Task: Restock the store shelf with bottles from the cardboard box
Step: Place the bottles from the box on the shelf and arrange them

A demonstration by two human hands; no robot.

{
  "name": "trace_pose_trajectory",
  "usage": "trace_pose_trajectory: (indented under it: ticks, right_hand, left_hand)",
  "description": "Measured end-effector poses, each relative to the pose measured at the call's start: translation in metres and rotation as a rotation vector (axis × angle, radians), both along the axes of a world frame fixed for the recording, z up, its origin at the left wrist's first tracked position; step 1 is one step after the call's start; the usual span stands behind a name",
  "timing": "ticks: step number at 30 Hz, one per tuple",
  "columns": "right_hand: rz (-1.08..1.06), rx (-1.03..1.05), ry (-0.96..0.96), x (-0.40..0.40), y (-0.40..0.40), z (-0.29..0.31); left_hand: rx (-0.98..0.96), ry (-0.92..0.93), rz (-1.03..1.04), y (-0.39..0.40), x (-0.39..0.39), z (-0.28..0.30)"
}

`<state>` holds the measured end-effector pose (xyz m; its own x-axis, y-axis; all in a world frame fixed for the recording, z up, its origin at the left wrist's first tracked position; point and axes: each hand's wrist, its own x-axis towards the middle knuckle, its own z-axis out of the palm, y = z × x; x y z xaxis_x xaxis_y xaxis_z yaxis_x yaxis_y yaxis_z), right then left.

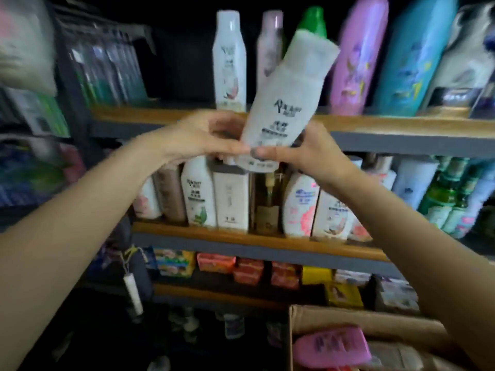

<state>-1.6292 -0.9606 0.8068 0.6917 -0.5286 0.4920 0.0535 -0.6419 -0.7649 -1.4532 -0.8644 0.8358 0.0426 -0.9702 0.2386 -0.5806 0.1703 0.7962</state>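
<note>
A white bottle with a green cap is held up in front of the upper shelf, tilted to the right. My left hand pinches its lower left side. My right hand grips its base from the right. Behind it on the upper shelf stand a white bottle, a pale pink bottle, a purple bottle and a blue bottle. The cardboard box sits at the lower right with a pink bottle lying inside.
The middle shelf is packed with white, brown and green bottles. Soap packets in red, yellow and orange fill the lower shelf. Toothbrush packs hang at the upper left. A dark gap lies left of the white bottle on the upper shelf.
</note>
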Motion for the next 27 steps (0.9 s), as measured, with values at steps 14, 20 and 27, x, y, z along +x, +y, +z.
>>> trace_pose_trajectory:
  ticks: [14, 20, 27]
  right_hand:
    - [-0.319, -0.171, 0.169, 0.120, -0.045, 0.082]
    - [-0.351, -0.049, 0.269, 0.131, -0.055, 0.089]
    - [-0.483, -0.246, 0.395, 0.125, -0.044, 0.086]
  left_hand:
    - [-0.343, -0.223, 0.540, -0.054, 0.071, 0.047]
    - [-0.238, -0.333, 0.611, -0.074, 0.070, 0.036]
    - [-0.422, -0.340, 0.851, -0.072, 0.056, 0.021]
